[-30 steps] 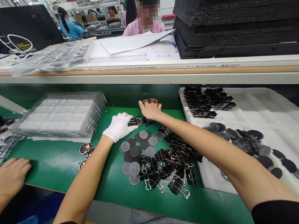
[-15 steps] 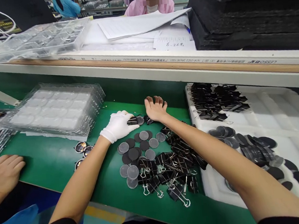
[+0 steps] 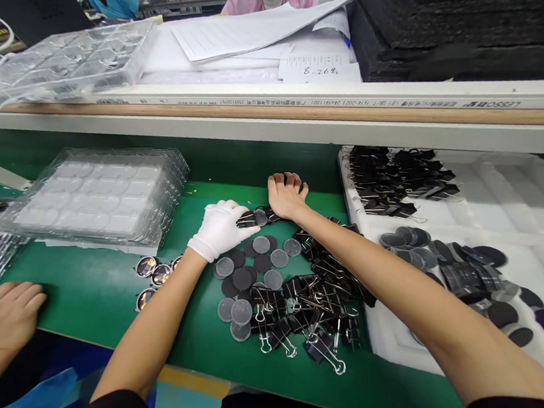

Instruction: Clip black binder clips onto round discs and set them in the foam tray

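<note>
My left hand (image 3: 221, 230), in a white glove, is closed at the left end of a short row of black clips. Its thumb and fingers are around a black binder clip (image 3: 245, 219). A grey round disc (image 3: 260, 217) shows just right of that clip. My bare right hand (image 3: 288, 196) lies at the row's right end with its fingers spread, its wrist side close to another black clip (image 3: 271, 214). Nearer to me are loose clear and dark round discs (image 3: 262, 264) and a heap of black binder clips (image 3: 315, 295) with wire handles.
A white foam tray (image 3: 498, 178) at right bears clips and discs. Stacked clear plastic trays (image 3: 94, 194) stand at left, with round metal-rimmed pieces (image 3: 161, 274) nearby. Another person's hand (image 3: 12, 315) rests at the left edge. A shelf (image 3: 245, 114) crosses above the green table (image 3: 94, 302).
The view has tilted slightly down. Both my hands sit a little further right in the picture, and the round metal-rimmed pieces show more beside my left forearm. My grip looks the same.
</note>
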`<state>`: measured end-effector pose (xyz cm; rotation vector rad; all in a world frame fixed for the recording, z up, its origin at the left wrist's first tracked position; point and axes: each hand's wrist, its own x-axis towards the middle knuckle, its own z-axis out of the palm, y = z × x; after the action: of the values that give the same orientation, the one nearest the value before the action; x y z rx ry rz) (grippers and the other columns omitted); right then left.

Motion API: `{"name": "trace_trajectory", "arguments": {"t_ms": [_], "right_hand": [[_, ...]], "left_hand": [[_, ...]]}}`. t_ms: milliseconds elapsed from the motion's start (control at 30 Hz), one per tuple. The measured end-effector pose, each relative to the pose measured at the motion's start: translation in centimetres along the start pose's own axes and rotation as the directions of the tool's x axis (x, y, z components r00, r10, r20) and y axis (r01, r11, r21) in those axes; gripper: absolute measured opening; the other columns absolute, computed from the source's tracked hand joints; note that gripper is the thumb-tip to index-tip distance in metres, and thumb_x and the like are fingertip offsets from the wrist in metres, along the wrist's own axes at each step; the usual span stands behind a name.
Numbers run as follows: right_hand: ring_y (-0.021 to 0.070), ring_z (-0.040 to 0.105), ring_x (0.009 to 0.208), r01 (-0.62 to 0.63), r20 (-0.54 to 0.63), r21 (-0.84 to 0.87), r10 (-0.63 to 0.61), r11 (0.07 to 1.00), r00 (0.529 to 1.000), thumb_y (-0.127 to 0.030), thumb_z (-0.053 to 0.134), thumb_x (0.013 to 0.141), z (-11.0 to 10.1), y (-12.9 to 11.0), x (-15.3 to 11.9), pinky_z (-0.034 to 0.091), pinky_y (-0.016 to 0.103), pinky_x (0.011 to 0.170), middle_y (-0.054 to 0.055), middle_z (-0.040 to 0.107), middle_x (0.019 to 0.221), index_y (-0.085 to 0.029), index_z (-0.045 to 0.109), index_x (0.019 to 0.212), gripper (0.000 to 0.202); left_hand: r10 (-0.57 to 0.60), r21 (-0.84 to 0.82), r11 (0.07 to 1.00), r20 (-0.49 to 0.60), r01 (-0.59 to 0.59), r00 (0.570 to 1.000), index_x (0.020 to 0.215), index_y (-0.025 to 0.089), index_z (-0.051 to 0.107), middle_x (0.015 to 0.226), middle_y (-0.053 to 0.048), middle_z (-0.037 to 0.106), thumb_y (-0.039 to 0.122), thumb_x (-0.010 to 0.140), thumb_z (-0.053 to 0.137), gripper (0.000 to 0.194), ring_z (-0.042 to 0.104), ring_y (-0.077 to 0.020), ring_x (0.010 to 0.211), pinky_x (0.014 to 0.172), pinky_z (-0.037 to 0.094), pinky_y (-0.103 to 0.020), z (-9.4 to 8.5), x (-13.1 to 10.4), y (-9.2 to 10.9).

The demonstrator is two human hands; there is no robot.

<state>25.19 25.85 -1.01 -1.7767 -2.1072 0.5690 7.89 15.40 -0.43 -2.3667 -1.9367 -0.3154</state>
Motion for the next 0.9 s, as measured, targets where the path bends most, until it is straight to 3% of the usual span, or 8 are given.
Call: {"name": "trace_trajectory", "arguments": {"t_ms": [600, 767, 833, 900], "right_hand": [[0.0307, 0.010, 0.156, -0.006, -0.071, -0.011, 0.006, 1.000, 0.997, -0.044, 0.015, 0.104, 0.3, 0.1, -0.1, 0.003, 0.065, 0.122, 0.015, 0.028, 0.162, -0.021, 0.048, 0.138, 0.053], [0.0352, 0.011, 0.154, -0.008, -0.087, 0.067, 0.014, 0.998, 0.996, -0.048, 0.025, 0.103, -0.8, -1.2, -0.6, -0.001, 0.066, 0.120, 0.019, 0.029, 0.161, -0.017, 0.052, 0.135, 0.052], [0.0377, 0.018, 0.152, 0.005, -0.061, 0.154, 0.004, 0.988, 0.998, -0.050, 0.022, 0.104, -2.3, -1.8, -0.7, 0.007, 0.068, 0.119, 0.020, 0.034, 0.159, -0.017, 0.054, 0.135, 0.056], [0.0351, 0.035, 0.145, 0.062, -0.002, 0.270, -0.064, 0.961, 0.998, -0.049, 0.010, 0.105, -4.4, -2.2, -1.2, 0.026, 0.061, 0.117, 0.019, 0.047, 0.151, -0.018, 0.056, 0.135, 0.063]], "left_hand": [[-0.017, -0.002, 1.000, -0.005, 0.017, 1.000, 0.113, 0.023, 0.074, 0.107, -0.010, 0.071, 0.068, 0.086, 0.062, 0.054, 0.063, -0.0310, 0.103, 0.084, 0.040, -0.042, 0.6, 0.3, 0.7], [-0.002, 0.011, 1.000, -0.025, 0.002, 1.000, 0.112, 0.021, 0.074, 0.106, -0.011, 0.071, 0.066, 0.088, 0.060, 0.052, 0.063, -0.0315, 0.105, 0.087, 0.041, -0.043, 0.4, 0.2, 0.8], [-0.013, -0.055, 0.998, -0.057, 0.009, 0.998, 0.111, 0.021, 0.074, 0.105, -0.011, 0.072, 0.063, 0.090, 0.058, 0.050, 0.064, -0.0302, 0.103, 0.086, 0.043, -0.041, -0.2, 0.0, 0.7], [-0.056, -0.226, 0.973, -0.050, 0.043, 0.997, 0.104, 0.020, 0.073, 0.100, -0.009, 0.073, 0.061, 0.091, 0.055, 0.047, 0.066, -0.0263, 0.094, 0.080, 0.045, -0.037, -1.3, -0.2, 0.6]]}}
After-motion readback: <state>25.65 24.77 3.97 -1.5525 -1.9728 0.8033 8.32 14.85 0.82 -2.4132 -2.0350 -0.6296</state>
